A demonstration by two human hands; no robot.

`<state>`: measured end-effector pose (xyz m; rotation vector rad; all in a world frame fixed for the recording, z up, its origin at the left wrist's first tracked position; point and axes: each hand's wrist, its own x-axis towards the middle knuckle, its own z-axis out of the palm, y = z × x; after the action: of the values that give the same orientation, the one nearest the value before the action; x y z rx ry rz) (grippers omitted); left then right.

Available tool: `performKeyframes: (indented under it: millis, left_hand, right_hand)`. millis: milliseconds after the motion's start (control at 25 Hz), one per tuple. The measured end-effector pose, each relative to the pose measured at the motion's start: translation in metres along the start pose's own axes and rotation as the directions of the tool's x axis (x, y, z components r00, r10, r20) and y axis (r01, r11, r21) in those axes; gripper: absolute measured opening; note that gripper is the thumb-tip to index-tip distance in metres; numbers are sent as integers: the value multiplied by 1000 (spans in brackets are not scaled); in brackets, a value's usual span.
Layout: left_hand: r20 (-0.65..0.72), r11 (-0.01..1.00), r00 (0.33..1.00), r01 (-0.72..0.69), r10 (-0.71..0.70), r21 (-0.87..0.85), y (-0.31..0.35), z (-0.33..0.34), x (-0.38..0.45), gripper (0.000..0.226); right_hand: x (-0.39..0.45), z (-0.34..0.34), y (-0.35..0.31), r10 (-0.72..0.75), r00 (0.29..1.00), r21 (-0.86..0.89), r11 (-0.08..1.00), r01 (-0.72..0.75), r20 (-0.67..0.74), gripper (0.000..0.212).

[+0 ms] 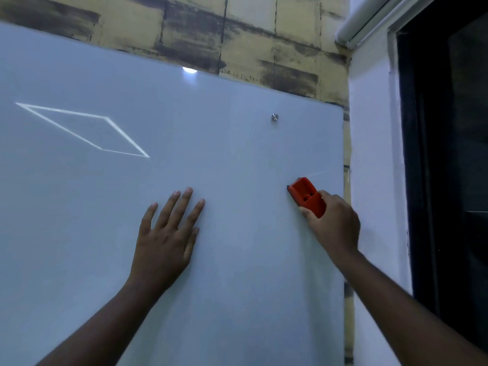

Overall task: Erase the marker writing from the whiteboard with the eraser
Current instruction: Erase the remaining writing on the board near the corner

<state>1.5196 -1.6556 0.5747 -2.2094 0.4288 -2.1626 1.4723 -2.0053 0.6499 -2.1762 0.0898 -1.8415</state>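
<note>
1. Two hands were on the whiteboard (237, 154): your left hand (166, 239) lay flat near the middle with its fingers straight and spread, holding nothing, and your right hand (332, 223) was close to the board's right edge.
2. Your right hand gripped the eraser (306, 195), an orange block, with fingers curled round its lower end; its upper end pointed up and left and it sat against the glass surface.
3. The eraser lay just beside the board's right edge, with the white wall (375, 154) next to that edge and a dark window frame (422, 154) further right.
4. A round metal mounting stud (275, 117) sat above the eraser, near the top-right corner and well apart from it.
5. Wide bare board stretched between your two hands and to the left of your left hand.
6. No marker writing could be made out; a bright outlined parallelogram (84, 130) at upper left looked like a reflection, as did a bright light spot (189, 70) at the top edge.
7. Above the board ran a yellowish brick-patterned wall (237, 30).
</note>
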Motion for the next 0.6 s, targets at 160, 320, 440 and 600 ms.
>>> performKeyframes:
  millis: [160, 320, 440, 600]
  left_hand:
    - [101, 992, 987, 125, -125, 11, 25, -13, -47, 63]
    - [332, 987, 930, 137, -158, 86, 40, -44, -123, 83]
    - [534, 977, 820, 145, -209, 159, 48, -86, -187, 88]
    - [683, 964, 684, 131, -256, 230, 44, -151, -235, 86]
  right_hand:
    - [-72, 20, -45, -45, 999, 52, 998, 44, 17, 49]
    - [-177, 25, -56, -259, 932, 14, 964, 264, 253, 62]
    - [-241, 11, -31, -308, 831, 1, 938, 347, 463, 62]
    - [-275, -18, 8, -255, 809, -13, 951, 308, 529, 55]
